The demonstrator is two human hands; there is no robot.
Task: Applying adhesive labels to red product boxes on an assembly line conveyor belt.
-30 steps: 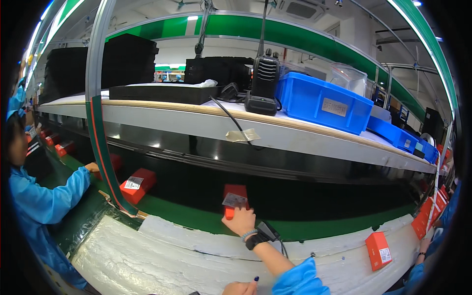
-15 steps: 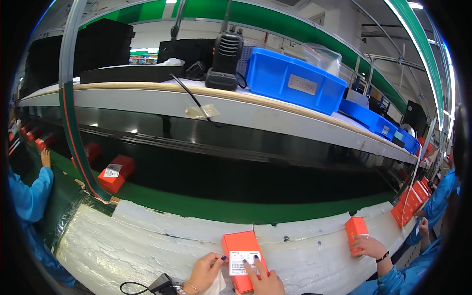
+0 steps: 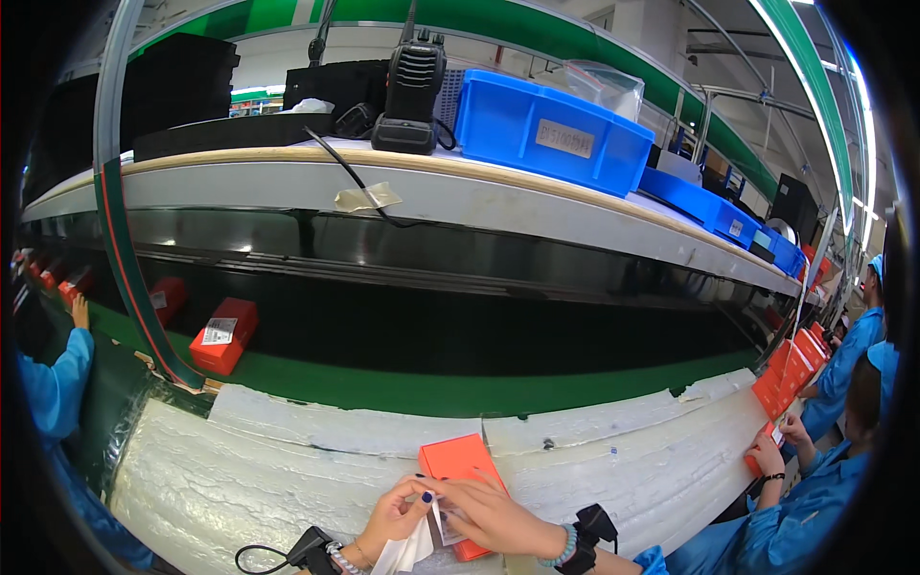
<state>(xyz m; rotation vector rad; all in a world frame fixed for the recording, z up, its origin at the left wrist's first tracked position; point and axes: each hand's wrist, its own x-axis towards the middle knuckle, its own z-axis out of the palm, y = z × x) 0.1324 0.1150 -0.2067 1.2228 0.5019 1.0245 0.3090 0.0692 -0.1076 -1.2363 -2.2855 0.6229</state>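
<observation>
- My left hand (image 3: 398, 517) pinched a white sheet (image 3: 414, 546) over the orange box (image 3: 460, 470), steadying it.
- My right hand (image 3: 494, 517) lay across the box, fingers spread, pressing it flat on the bench (image 3: 287, 470).

Green conveyor belt (image 3: 460, 393) beneath long shelf (image 3: 479, 192)

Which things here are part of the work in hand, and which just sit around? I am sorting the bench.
In hand:
left hand
right hand
orange box
pale sheet

Lying about:
red box on the green belt
blue bin
black radio
</observation>
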